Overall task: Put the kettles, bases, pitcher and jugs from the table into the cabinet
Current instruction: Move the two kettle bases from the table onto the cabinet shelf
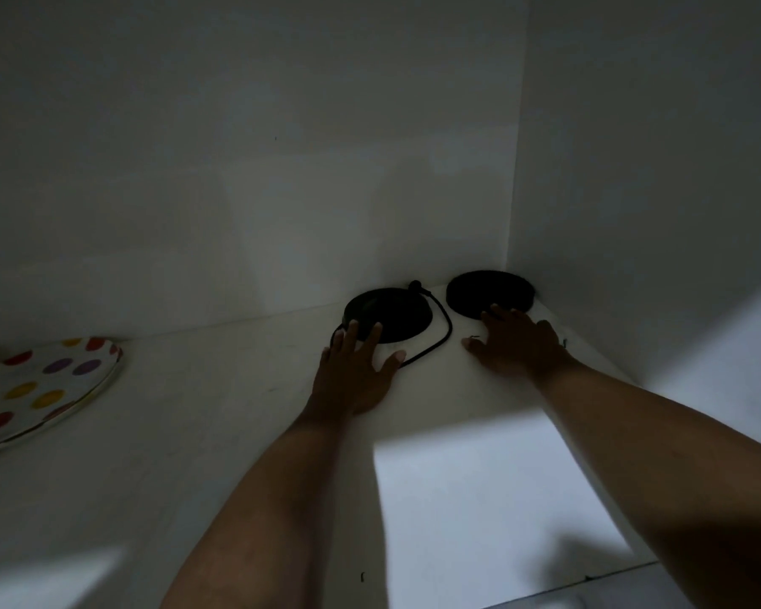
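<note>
Two round black kettle bases lie flat on the white cabinet shelf (238,432) in its back right corner. The left base (392,312) has a black cord (440,340) looping around its right side. The right base (488,292) sits against the corner. My left hand (354,375) is spread flat, its fingertips touching the front edge of the left base. My right hand (517,345) is also spread, fingertips resting on the front edge of the right base. Neither hand grips anything. No kettles, pitcher or jugs are in view.
A white plate with coloured dots (40,389) lies on the shelf at the far left. The cabinet's back wall (260,169) and right side wall (655,169) close in the corner. The inside is dim, with a lit patch near the shelf's front.
</note>
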`<state>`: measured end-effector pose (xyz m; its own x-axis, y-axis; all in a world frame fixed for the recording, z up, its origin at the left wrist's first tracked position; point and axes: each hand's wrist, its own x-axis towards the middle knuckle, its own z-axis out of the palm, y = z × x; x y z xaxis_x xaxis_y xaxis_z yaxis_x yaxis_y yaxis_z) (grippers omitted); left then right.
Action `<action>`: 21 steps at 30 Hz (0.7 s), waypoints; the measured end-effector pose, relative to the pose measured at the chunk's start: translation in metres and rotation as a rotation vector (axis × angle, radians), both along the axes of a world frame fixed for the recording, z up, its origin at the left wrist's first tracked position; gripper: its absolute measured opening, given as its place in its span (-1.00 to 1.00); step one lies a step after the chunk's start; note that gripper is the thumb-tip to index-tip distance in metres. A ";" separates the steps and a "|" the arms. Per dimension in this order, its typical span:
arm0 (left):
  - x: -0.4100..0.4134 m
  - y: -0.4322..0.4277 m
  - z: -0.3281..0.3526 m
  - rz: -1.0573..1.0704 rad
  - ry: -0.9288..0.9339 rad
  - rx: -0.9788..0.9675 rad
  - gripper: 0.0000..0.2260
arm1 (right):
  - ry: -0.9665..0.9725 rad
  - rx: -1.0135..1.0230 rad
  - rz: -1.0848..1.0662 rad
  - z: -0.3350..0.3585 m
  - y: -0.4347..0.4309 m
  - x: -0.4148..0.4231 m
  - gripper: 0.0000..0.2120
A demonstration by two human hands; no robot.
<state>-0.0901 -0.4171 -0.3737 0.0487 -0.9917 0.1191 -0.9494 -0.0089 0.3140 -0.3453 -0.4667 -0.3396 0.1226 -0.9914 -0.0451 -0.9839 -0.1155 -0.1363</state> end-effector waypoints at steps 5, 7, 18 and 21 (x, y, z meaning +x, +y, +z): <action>-0.002 0.001 0.001 0.024 -0.007 0.005 -0.31 | 0.008 -0.023 0.017 -0.002 0.001 -0.005 -0.27; -0.003 0.004 0.003 0.028 0.019 -0.006 -0.30 | 0.013 -0.027 0.030 -0.001 0.002 -0.005 -0.27; -0.020 0.037 0.024 0.038 0.033 0.051 -0.26 | 0.020 0.035 0.033 0.042 0.056 -0.019 -0.22; -0.027 0.063 0.053 0.002 -0.051 0.060 -0.25 | -0.012 0.048 0.062 0.067 0.076 -0.013 -0.18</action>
